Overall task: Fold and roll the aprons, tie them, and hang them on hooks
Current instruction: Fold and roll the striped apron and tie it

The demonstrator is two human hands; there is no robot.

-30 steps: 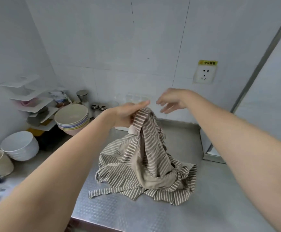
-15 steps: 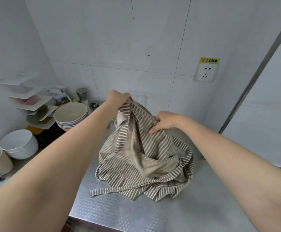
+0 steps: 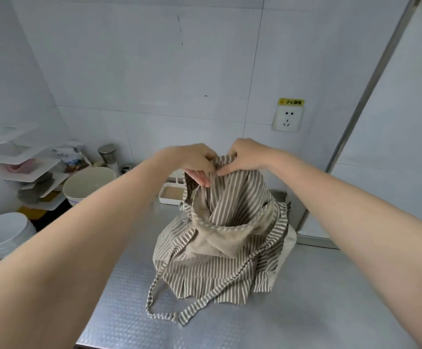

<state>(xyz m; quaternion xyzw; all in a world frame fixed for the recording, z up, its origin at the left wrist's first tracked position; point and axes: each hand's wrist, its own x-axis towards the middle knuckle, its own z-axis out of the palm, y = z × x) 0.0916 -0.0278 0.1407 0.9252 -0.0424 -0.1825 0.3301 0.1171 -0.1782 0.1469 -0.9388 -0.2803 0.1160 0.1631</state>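
Left hand (image 3: 197, 161) and right hand (image 3: 245, 155) side by side, each pinching the top edge of the striped apron (image 3: 226, 238), fingers curled into the cloth. Apron lifted at its top, bulk heaped mid-desk (image 3: 318, 311), ties (image 3: 169, 317) trailing near. Stacked bowls (image 3: 89, 183) and white shelf rack (image 3: 26, 162) far left; wall socket (image 3: 287, 118) far right.

Striped beige apron (image 3: 226, 230), top edge lifted, lower part heaped on counter (image 3: 318, 311).

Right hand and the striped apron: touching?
Touching. The head view shows the right hand pinching the top edge of the striped apron, beside the left hand.
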